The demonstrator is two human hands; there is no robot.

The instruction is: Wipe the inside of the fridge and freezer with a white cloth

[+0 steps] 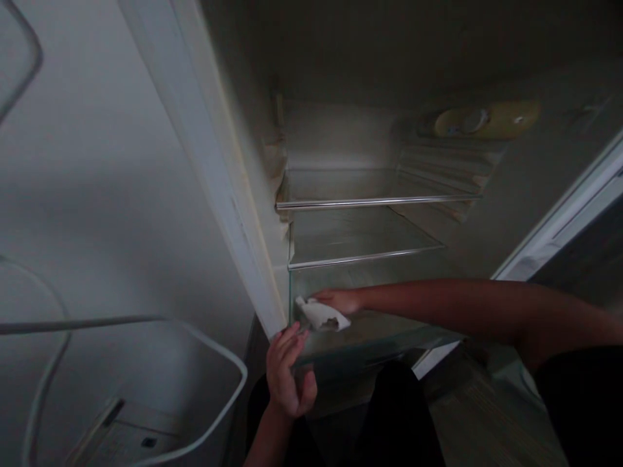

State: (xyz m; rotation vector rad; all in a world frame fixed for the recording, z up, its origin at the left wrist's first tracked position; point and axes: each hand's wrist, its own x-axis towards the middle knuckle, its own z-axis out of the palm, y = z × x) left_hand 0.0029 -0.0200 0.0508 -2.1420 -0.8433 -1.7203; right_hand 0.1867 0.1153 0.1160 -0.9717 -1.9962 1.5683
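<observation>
My right hand (pixel 341 299) reaches in from the right and presses a crumpled white cloth or paper towel (pixel 322 314) onto the lowest glass shelf (pixel 389 318) of a fridge. A brown stain shows on the cloth's near side. Most of the right fingers are hidden behind the cloth. My left hand (pixel 289 373) is held up near the shelf's front left corner, with fingers stretched and thumb apart. Nothing is in it, and its fingertips are close to the cloth; whether they touch the shelf I cannot tell.
Two more glass shelves with shiny front trims, an upper one (pixel 379 203) and a middle one (pixel 365 259), sit above. A yellowish lamp housing (pixel 487 121) is on the right inner wall. White cable (pixel 214 350) hangs at the left by a pale wall (pixel 121 194). My knees are below.
</observation>
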